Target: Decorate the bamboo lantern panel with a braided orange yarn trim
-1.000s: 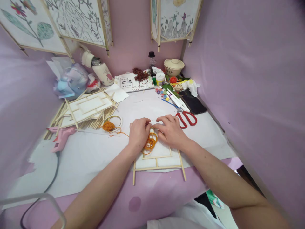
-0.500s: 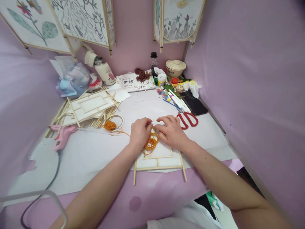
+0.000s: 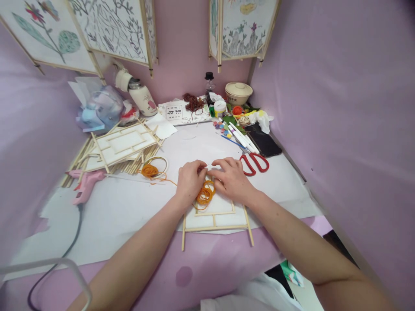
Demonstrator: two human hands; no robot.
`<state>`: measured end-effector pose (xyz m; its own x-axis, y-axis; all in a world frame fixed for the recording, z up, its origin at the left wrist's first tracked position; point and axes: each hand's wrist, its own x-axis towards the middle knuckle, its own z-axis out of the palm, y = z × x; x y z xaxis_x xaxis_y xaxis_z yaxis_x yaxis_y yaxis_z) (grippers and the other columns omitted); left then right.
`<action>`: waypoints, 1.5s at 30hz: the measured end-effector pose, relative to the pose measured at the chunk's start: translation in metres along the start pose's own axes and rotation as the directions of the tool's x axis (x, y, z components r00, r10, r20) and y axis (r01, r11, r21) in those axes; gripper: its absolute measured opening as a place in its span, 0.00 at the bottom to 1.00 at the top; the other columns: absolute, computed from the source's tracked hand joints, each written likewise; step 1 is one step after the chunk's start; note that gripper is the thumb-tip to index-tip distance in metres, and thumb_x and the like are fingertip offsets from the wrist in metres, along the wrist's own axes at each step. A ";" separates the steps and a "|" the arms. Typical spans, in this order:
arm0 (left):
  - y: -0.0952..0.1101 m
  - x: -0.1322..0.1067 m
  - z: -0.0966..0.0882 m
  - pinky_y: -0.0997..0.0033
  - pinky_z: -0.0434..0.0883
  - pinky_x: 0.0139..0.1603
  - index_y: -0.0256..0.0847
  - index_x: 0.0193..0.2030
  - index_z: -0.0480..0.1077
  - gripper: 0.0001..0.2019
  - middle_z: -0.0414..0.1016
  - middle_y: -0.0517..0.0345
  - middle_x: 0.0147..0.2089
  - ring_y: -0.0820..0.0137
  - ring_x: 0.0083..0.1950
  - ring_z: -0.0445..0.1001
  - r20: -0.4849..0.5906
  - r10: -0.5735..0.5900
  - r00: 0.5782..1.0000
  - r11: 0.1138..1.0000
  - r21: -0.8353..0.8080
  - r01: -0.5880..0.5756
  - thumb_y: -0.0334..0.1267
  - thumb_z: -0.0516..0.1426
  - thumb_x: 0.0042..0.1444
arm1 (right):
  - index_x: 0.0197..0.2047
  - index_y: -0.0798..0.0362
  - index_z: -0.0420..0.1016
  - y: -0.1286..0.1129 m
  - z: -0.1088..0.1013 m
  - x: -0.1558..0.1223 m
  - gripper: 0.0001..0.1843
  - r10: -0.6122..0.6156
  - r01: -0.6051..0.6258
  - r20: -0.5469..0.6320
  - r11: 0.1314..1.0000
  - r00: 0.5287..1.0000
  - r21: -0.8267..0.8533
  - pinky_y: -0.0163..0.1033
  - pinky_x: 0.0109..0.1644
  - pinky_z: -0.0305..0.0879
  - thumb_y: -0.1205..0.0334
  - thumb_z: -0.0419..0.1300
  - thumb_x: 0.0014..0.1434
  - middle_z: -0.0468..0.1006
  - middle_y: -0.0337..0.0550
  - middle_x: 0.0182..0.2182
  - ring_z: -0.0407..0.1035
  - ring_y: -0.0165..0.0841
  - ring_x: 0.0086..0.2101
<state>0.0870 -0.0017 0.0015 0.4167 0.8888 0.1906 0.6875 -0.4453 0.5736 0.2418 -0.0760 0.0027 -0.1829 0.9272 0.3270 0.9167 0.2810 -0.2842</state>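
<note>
My left hand [image 3: 191, 182] is closed at the far side of a small frame of thin wooden sticks [image 3: 214, 214] backed with white paper. Its fingertips are pressed together, and what they hold is hidden. Facing it, my right hand [image 3: 231, 177] has bent fingers, with thumb and forefinger almost meeting the left fingertips. A tiny white bit [image 3: 210, 166] shows between the hands, too small to name. On the frame, just below the fingers, lie loops of orange cord [image 3: 205, 194]. An orange strand runs left from my left hand to a ball of orange thread [image 3: 149, 171].
A pink glue gun [image 3: 87, 186] with its cable lies left, beside stacked stick frames [image 3: 125, 144]. Red-handled scissors [image 3: 254, 164] are close to my right hand, with a phone [image 3: 263, 140] and white pens [image 3: 241, 137] behind. A bottle [image 3: 142, 99] stands at the back; paper lanterns [image 3: 248, 34] hang above.
Very little differs. The fingers of my right hand have shifted slightly at the frame's far edge; the left hand, frame and orange loops stay in place.
</note>
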 end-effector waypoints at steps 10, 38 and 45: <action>-0.001 0.001 0.000 0.66 0.70 0.44 0.42 0.45 0.73 0.10 0.78 0.57 0.36 0.66 0.39 0.76 -0.014 -0.015 1.000 0.998 -0.061 0.015 0.35 0.55 0.57 | 0.50 0.44 0.78 -0.001 0.000 0.001 0.17 0.002 -0.002 0.001 1.000 1.000 0.006 0.50 0.54 0.48 0.65 0.54 0.61 0.70 0.44 0.55 0.55 0.42 0.54; 0.004 -0.027 -0.011 0.58 0.64 0.48 0.41 0.47 0.71 0.10 0.78 0.55 0.38 0.60 0.44 0.73 0.007 0.060 0.998 0.987 0.150 -0.061 0.35 0.53 0.60 | 0.48 0.44 0.79 -0.002 -0.001 0.001 0.16 0.044 -0.045 0.024 0.999 0.999 0.025 0.49 0.52 0.48 0.65 0.55 0.61 0.72 0.44 0.53 0.56 0.42 0.53; 0.005 -0.028 -0.009 0.59 0.63 0.47 0.42 0.48 0.70 0.10 0.78 0.55 0.37 0.60 0.44 0.73 0.018 0.056 0.998 0.985 0.161 -0.059 0.35 0.52 0.61 | 0.50 0.47 0.77 -0.001 -0.003 0.001 0.17 0.061 -0.059 -0.062 0.997 0.996 0.044 0.48 0.54 0.49 0.65 0.55 0.60 0.72 0.45 0.55 0.57 0.42 0.53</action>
<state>0.0735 -0.0273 0.0060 0.4654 0.8602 0.2083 0.7486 -0.5082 0.4259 0.2416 -0.0765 0.0059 -0.1040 0.9257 0.3637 0.9095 0.2365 -0.3420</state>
